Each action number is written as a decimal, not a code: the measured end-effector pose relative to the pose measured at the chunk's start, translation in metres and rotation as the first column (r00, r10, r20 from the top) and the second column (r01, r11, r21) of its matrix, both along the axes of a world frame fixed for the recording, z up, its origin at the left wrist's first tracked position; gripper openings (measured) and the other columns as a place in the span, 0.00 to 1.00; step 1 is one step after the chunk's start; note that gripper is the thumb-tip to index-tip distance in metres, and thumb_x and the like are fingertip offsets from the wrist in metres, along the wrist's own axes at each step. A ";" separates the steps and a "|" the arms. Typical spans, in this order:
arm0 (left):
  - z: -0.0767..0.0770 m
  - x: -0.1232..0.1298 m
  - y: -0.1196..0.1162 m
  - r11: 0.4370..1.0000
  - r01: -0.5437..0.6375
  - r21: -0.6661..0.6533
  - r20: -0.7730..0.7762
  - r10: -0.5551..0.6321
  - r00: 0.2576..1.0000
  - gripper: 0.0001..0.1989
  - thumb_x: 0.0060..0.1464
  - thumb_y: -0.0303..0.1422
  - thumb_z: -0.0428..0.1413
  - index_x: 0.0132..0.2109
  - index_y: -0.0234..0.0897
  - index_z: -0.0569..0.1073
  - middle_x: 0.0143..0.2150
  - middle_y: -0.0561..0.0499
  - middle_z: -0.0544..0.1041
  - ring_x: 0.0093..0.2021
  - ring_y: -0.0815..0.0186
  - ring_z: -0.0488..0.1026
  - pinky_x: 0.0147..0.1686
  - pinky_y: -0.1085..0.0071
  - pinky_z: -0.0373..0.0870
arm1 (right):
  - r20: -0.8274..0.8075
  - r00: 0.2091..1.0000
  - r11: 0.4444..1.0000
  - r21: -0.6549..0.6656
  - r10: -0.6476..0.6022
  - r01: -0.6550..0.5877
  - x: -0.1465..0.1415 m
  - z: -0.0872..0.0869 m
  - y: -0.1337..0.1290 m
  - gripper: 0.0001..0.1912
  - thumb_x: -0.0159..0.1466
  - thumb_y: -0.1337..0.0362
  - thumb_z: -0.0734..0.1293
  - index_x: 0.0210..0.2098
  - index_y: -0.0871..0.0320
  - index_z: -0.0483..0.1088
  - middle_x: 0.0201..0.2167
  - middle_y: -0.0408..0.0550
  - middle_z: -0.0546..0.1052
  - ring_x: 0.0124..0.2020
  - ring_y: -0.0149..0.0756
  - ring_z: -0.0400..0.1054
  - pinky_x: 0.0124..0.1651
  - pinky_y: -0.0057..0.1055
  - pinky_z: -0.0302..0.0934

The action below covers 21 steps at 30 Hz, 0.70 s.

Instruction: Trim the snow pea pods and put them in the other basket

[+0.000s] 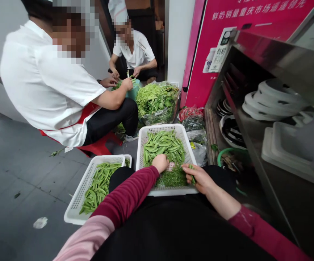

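A white perforated plastic basket [140, 145] rests on my lap. Green pea pods [164, 145] are heaped in its far part, and a pile of small green trimmings [174, 177] lies in the near part. My left hand [160, 163] is closed over the basket at the edge of the pods; its fingertips face away, so I cannot make out what is in them. At the basket's near right side, my right hand [200, 178] is closed around a green pea pod [192, 174], thumb and fingertips pinched together.
On the floor at left stands a second white basket [74, 203] of pea pods. A co-worker [50, 79] sits on a red stool [99, 143]; another co-worker [135, 49] crouches behind. Leafy greens [157, 99] fill a bag ahead. A metal shelf [254, 145] closes off the right.
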State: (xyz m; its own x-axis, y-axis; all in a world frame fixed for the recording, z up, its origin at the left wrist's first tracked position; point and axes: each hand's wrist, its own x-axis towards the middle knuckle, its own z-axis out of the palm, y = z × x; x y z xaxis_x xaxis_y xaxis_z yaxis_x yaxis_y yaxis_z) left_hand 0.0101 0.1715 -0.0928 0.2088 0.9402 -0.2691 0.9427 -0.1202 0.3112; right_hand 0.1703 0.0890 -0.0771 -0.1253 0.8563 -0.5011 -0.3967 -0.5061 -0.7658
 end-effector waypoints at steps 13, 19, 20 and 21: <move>0.054 -0.026 -0.068 0.973 0.199 -0.113 0.570 -0.101 0.816 0.14 0.55 0.37 0.43 0.28 0.33 0.65 0.21 0.54 0.66 0.20 0.74 0.63 0.22 0.77 0.61 | 0.013 0.993 0.988 0.106 0.114 -0.115 -0.036 0.001 0.008 0.18 0.47 0.53 0.70 0.25 0.60 0.64 0.16 0.37 0.64 0.14 0.22 0.53 0.15 0.22 0.47; 0.052 -0.024 -0.076 0.886 0.402 0.230 0.208 -0.448 0.870 0.10 0.54 0.29 0.43 0.31 0.33 0.68 0.29 0.48 0.71 0.30 0.68 0.68 0.32 0.74 0.63 | -0.034 0.996 0.994 0.075 0.085 -0.082 -0.036 0.004 0.000 0.18 0.46 0.54 0.71 0.24 0.59 0.62 0.14 0.36 0.63 0.13 0.21 0.52 0.15 0.21 0.45; 0.051 -0.024 -0.077 0.882 0.406 0.241 0.179 -0.451 0.874 0.10 0.53 0.29 0.43 0.32 0.33 0.68 0.29 0.48 0.71 0.30 0.68 0.68 0.32 0.74 0.63 | -0.032 0.996 0.994 0.071 0.080 -0.078 -0.037 0.005 -0.001 0.18 0.46 0.54 0.71 0.23 0.59 0.62 0.14 0.35 0.63 0.13 0.21 0.52 0.15 0.21 0.45; 0.051 -0.023 -0.078 0.879 0.407 0.248 0.154 -0.451 0.879 0.10 0.53 0.29 0.44 0.32 0.33 0.68 0.29 0.48 0.71 0.30 0.68 0.68 0.32 0.74 0.63 | -0.028 0.997 0.995 0.064 0.076 -0.074 -0.038 0.005 -0.002 0.18 0.45 0.54 0.71 0.23 0.59 0.61 0.13 0.35 0.62 0.13 0.22 0.52 0.15 0.21 0.45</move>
State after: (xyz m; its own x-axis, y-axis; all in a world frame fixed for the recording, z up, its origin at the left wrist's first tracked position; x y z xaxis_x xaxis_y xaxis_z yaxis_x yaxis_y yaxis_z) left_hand -0.0132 0.0937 -0.0419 0.6327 0.7743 0.0084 0.7029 -0.5789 0.4133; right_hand 0.1322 0.0869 -0.0719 -0.2048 0.8735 -0.4416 -0.3826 -0.4867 -0.7854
